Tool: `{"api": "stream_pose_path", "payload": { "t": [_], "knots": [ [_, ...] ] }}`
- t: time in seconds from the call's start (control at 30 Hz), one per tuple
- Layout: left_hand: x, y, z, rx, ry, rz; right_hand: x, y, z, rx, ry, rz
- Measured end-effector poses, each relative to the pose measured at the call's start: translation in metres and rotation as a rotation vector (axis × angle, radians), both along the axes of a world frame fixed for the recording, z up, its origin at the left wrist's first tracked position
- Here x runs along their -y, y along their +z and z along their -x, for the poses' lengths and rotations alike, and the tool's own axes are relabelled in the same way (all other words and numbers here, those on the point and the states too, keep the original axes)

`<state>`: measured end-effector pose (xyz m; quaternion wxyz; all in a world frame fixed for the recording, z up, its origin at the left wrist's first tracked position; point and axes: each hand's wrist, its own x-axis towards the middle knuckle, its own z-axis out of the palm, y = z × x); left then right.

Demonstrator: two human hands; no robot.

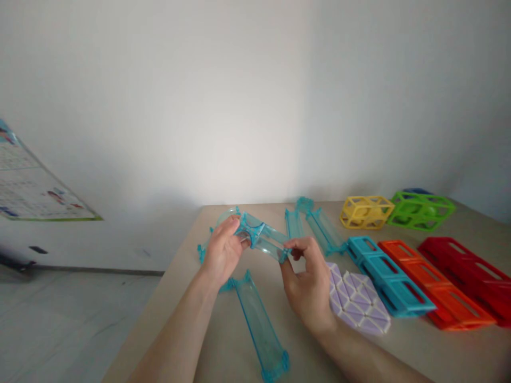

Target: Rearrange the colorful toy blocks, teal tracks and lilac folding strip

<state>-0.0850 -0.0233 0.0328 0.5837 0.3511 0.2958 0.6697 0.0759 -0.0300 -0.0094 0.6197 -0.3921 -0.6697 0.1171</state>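
Fingers of left hand and right hand pinch opposite ends of track: translucent blue, deeper-toned near the left hand, sloping down rightward, held above surface.

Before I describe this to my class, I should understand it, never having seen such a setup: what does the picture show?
There is no machine: these are a person's bare left hand and right hand. The one picture comes from a camera worn on the head, looking forward and down. Together the hands hold a clear blue part above the table. More blue tracks lie around them. To the right are purple tiles and teal, orange and red frames; farther back stand a yellow cage and a green cage.
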Motion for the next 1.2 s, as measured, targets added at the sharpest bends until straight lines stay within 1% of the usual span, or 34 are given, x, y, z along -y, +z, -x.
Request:
{"api": "stream_pose_path", "payload": {
  "t": [0.13,0.2,0.37,0.53,0.63,0.73,0.8,0.83,0.97,1.0,1.03,1.13,1.2],
  "knots": [
    [0.000,-0.005,0.001,-0.101,-0.028,-0.078,-0.003,0.000,-0.001,0.072,-0.032,-0.016],
    [0.001,-0.005,-0.001,-0.132,-0.038,-0.084,-0.003,0.000,-0.001,0.093,-0.046,-0.023],
    [0.002,-0.002,-0.005,-0.033,-0.062,-0.021,-0.002,0.001,-0.001,0.138,-0.045,-0.039],
    [-0.002,-0.007,-0.007,0.094,0.002,0.032,-0.001,0.001,0.001,0.158,-0.026,-0.035],
    [-0.003,-0.009,-0.007,0.091,0.024,0.034,-0.002,0.000,0.001,0.145,-0.034,-0.043],
    [-0.004,-0.008,-0.008,0.077,0.035,0.032,-0.002,-0.001,0.001,0.147,-0.056,-0.021],
    [-0.005,-0.008,-0.009,0.049,0.074,0.021,-0.003,0.000,0.000,0.169,-0.060,-0.002],
    [-0.005,-0.007,-0.009,0.018,0.115,0.011,-0.003,0.000,0.000,0.182,-0.060,0.004],
    [-0.006,-0.008,-0.012,-0.186,0.397,-0.050,-0.003,0.001,0.000,0.209,-0.079,0.017],
    [-0.006,-0.009,-0.013,-0.235,0.439,-0.069,-0.003,0.001,0.000,0.206,-0.086,0.016],
    [-0.005,-0.008,-0.014,-0.275,0.452,-0.089,-0.003,0.000,0.000,0.202,-0.091,0.015],
    [-0.001,-0.006,-0.017,-0.354,0.408,-0.136,-0.003,0.000,0.000,0.189,-0.094,0.017],
    [0.001,-0.005,-0.018,-0.395,0.410,-0.151,-0.003,-0.001,0.000,0.186,-0.090,0.020]
  ]
}}
